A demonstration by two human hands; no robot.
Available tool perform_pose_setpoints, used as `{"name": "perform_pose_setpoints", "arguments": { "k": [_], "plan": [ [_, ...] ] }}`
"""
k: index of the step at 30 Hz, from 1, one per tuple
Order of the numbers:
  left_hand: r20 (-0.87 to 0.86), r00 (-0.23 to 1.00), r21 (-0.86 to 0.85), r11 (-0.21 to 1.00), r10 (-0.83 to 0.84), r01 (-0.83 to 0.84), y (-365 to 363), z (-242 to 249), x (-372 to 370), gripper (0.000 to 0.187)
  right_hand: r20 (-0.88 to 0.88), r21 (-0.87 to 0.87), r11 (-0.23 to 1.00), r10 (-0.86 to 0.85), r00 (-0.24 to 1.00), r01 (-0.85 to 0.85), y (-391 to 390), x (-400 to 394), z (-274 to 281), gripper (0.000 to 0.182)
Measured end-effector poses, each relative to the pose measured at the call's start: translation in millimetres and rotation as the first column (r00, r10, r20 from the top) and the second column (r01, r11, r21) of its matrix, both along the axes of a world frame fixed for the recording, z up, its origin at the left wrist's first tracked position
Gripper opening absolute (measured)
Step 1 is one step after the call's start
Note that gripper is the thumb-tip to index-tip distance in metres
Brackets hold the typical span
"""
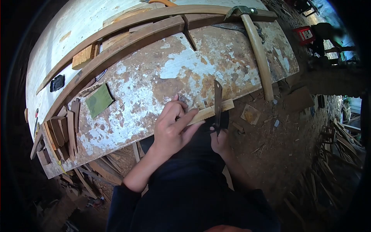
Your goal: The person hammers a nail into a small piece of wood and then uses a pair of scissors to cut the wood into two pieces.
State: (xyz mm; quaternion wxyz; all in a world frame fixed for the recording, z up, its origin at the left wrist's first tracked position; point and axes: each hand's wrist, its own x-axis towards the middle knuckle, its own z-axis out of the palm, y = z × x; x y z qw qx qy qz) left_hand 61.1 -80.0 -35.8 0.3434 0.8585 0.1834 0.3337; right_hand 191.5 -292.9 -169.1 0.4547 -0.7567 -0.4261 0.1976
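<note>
My left hand [172, 125] is closed around the left end of a small pale wooden strip [206, 113] at the workbench's near edge. The strip's right end juts past that edge. A dark saw blade [218, 96] stands across the strip, its tip pointing away from me over the bench. My right hand [219, 140] is closed at the blade's near end, below the strip; the handle is mostly hidden in my fingers.
Long curved wooden pieces [116, 54] lie across the workbench [139, 89]. A hammer [257, 54] rests at the right, its handle over the edge. Green sandpaper [99, 100] and wood blocks [60, 133] are at the left. Scrap wood [328, 174] covers the floor at right.
</note>
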Motion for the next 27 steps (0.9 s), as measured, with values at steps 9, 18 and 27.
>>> {"name": "perform_pose_setpoints", "arguments": {
  "k": [9, 18, 27],
  "plan": [
    [-0.011, 1.000, 0.007, 1.000, -0.012, 0.012, -4.5, 0.5, -3.2, 0.037, 0.001, -0.053, 0.998, -0.031, 1.000, 0.031, 4.4, 3.3, -1.1, 0.022],
    [-0.008, 1.000, -0.034, 0.999, 0.003, -0.003, 1.2, -0.1, -0.5, 0.040, 0.044, 0.013, 0.999, -0.030, 0.999, 0.030, 10.6, 1.0, -9.3, 0.022],
    [0.003, 1.000, -0.003, 1.000, 0.000, 0.000, 3.2, 1.9, 1.2, 0.037, 0.083, 0.016, 1.000, -0.025, 0.996, 0.024, 6.2, 5.0, -20.5, 0.027]
  ]
}}
